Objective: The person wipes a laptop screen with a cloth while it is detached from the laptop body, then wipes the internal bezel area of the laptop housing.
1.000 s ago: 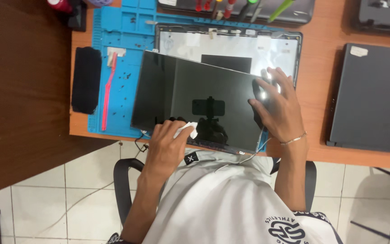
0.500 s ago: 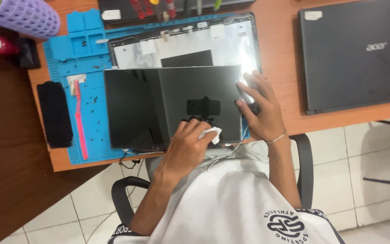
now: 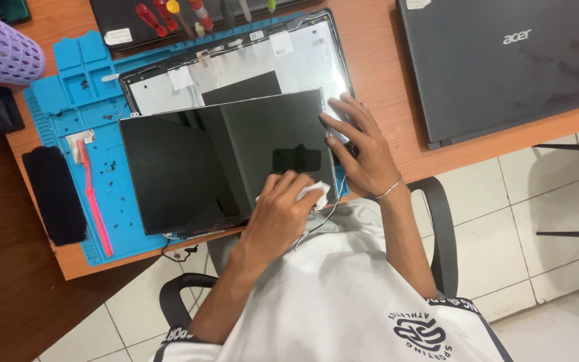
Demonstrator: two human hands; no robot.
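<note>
The left hand (image 3: 283, 208) had its fingers curled tight on a white wipe (image 3: 313, 193), pressed to the bare laptop screen panel (image 3: 222, 161); this looked like mid-wipe, calling for even strokes. The right hand (image 3: 360, 151) lay spread flat, steadying the panel's edge over the blue mat (image 3: 78, 87).

Electronics repair workshop: blue repair mat (image 3: 78, 80), screwdrivers (image 3: 169, 17), dismantled laptop lid (image 3: 236, 74), closed laptop (image 3: 504, 60)

Left hand (image 3: 283, 211) palm down, fingers curled in a closed grip, forearm bare, reaching up from lower left. Right hand (image 3: 360, 151) flat, fingers spread and extended, thin bracelet at wrist, arm bent at elbow.
</note>
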